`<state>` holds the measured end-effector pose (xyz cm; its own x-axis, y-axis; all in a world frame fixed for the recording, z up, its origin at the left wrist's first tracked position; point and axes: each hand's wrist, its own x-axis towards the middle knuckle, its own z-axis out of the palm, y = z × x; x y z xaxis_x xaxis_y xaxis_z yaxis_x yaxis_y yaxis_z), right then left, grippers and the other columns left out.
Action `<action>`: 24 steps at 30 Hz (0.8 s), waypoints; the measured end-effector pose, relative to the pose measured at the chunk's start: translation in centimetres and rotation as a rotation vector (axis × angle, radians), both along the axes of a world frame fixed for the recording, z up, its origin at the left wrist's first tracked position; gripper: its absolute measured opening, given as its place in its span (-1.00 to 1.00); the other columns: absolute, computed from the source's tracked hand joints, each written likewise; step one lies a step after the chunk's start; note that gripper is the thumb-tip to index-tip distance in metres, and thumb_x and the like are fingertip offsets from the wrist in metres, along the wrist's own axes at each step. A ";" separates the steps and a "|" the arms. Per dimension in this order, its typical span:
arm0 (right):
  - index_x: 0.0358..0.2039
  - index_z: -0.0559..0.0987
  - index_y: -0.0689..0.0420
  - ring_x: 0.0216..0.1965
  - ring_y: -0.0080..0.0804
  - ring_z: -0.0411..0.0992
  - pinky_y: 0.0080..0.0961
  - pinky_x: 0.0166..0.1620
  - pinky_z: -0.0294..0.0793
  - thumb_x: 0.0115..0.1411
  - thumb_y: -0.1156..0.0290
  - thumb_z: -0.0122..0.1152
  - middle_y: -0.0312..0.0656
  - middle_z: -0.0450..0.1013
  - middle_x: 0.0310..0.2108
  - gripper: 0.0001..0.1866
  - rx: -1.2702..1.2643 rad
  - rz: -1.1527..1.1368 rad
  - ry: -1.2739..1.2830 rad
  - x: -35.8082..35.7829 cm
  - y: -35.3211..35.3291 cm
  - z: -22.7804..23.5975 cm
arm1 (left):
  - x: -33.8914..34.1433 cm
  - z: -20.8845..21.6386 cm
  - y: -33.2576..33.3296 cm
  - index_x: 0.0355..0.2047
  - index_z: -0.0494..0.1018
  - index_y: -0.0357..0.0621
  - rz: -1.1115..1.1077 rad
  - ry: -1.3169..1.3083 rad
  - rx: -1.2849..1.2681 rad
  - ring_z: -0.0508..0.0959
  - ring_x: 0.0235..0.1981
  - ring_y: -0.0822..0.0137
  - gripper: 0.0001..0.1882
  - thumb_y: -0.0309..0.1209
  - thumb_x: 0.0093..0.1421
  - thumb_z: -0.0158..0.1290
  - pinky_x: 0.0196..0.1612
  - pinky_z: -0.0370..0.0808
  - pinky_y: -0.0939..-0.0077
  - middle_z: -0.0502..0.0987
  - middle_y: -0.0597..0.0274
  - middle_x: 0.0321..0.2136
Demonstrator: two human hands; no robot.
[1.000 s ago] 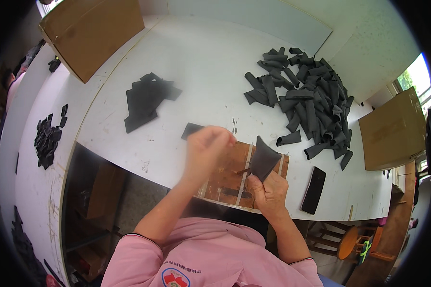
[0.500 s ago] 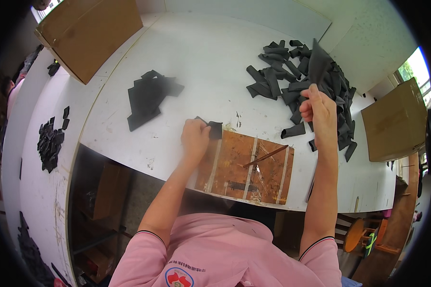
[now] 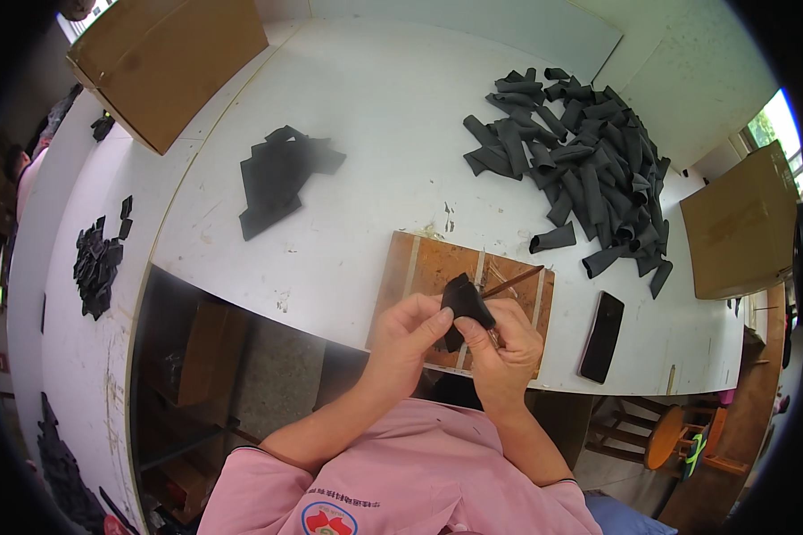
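White table (image 3: 375,116) before us, our left hand (image 3: 406,341) and right hand (image 3: 511,346) pinch 1 dark piece (image 3: 467,300) above the brown board (image 3: 430,259), each grip narrow on it; tubes (image 3: 591,185) heaped right look finished, flat pieces (image 3: 274,178) at left appear unworked.

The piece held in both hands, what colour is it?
The held piece looks plain black, best seen in the head view.

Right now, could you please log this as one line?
left hand: holds black piece; right hand: same piece; beneath: brown board; board's right: phone
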<state>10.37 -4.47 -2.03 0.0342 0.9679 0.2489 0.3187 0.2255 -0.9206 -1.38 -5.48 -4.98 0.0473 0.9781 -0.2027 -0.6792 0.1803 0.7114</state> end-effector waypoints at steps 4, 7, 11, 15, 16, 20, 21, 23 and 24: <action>-0.53 0.51 0.24 -0.56 -0.39 0.34 -0.58 -0.48 0.31 -0.12 0.63 0.15 -0.22 0.39 -0.58 -0.93 0.067 0.253 -0.058 1.8 0.6 -0.3 | 0.2 2.1 0.2 -0.27 0.37 -0.25 0.138 0.135 0.106 0.40 -0.38 0.52 -0.83 -0.53 0.09 -0.03 -0.26 0.33 0.66 0.46 0.29 -0.42; -0.53 0.51 0.24 -0.58 -0.34 0.33 -0.58 -0.49 0.31 -0.12 0.63 0.14 -0.21 0.39 -0.59 -0.93 0.159 0.406 -0.201 2.7 1.0 0.6 | -1.1 2.4 0.2 -0.31 0.41 -0.28 0.001 0.264 0.170 0.41 -0.41 0.55 -0.85 -0.55 0.06 0.01 -0.33 0.33 0.72 0.46 0.29 -0.45; -0.54 0.50 0.23 -0.58 -0.46 0.33 -0.57 -0.49 0.30 -0.12 0.63 0.16 -0.23 0.39 -0.60 -0.93 -0.069 0.341 -0.089 2.4 0.3 1.1 | -1.3 2.3 -0.2 -0.39 0.42 -0.26 -0.081 0.414 0.122 0.43 -0.47 0.59 -0.91 -0.53 0.06 0.04 -0.45 0.37 0.77 0.46 0.32 -0.50; -0.54 0.50 0.24 -0.58 -0.63 0.30 -0.64 -0.52 0.26 -0.13 0.66 0.17 -0.27 0.38 -0.61 -0.91 -0.341 0.218 0.462 2.4 -0.2 0.1 | 0.0 1.9 -1.2 -0.31 0.38 -0.25 -0.011 0.215 0.130 0.43 -0.42 0.57 -0.84 -0.51 0.08 0.03 -0.37 0.39 0.71 0.46 0.29 -0.43; -0.54 0.50 0.24 -0.58 -0.68 0.29 -0.66 -0.53 0.24 -0.14 0.67 0.18 -0.28 0.38 -0.61 -0.90 -0.314 0.228 0.426 2.8 -0.2 -0.3 | 0.3 1.8 -1.3 -0.28 0.37 -0.26 -0.007 0.211 0.144 0.43 -0.41 0.56 -0.81 -0.49 0.08 0.02 -0.34 0.39 0.70 0.46 0.27 -0.40; -0.53 0.51 0.25 -0.59 -0.65 0.31 -0.69 -0.54 0.24 -0.13 0.66 0.16 -0.27 0.38 -0.62 -0.91 -0.151 0.301 0.229 4.7 0.4 -0.2 | -0.8 2.2 -0.5 -0.24 0.35 -0.26 -0.158 0.076 0.136 0.43 -0.37 0.53 -0.77 -0.37 0.14 -0.04 -0.37 0.38 0.68 0.44 0.24 -0.34; -0.53 0.51 0.25 -0.61 -0.61 0.31 -0.67 -0.54 0.24 -0.13 0.64 0.15 -0.26 0.38 -0.64 -0.92 -0.154 0.363 0.143 5.0 0.5 0.7 | -1.2 2.3 -0.1 -0.24 0.34 -0.30 -0.235 0.058 0.119 0.45 -0.35 0.50 -0.72 -0.31 0.17 -0.09 -0.34 0.41 0.64 0.45 0.21 -0.35; -0.53 0.51 0.26 -0.62 -0.58 0.32 -0.65 -0.55 0.24 -0.12 0.62 0.15 -0.24 0.37 -0.66 -0.93 -0.159 0.423 0.054 5.4 0.6 1.6 | -1.8 2.5 0.4 -0.24 0.33 -0.36 -0.361 0.164 0.088 0.46 -0.35 0.47 -0.59 -0.17 0.22 -0.22 -0.31 0.43 0.59 0.45 0.17 -0.37; -0.53 0.51 0.26 -0.63 -0.51 0.32 -0.62 -0.55 0.25 -0.11 0.60 0.14 -0.21 0.37 -0.66 -0.93 -0.149 0.454 -0.011 5.6 0.7 1.9 | -1.9 2.6 0.8 -0.24 0.33 -0.36 -0.363 0.159 0.089 0.46 -0.35 0.47 -0.59 -0.17 0.22 -0.22 -0.31 0.43 0.59 0.45 0.17 -0.37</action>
<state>15.96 -3.73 -0.17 -0.4026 0.9094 0.1044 0.2281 0.2101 -0.9507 -3.31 -4.69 -2.34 0.3674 0.9177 -0.1508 -0.4632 0.3212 0.8260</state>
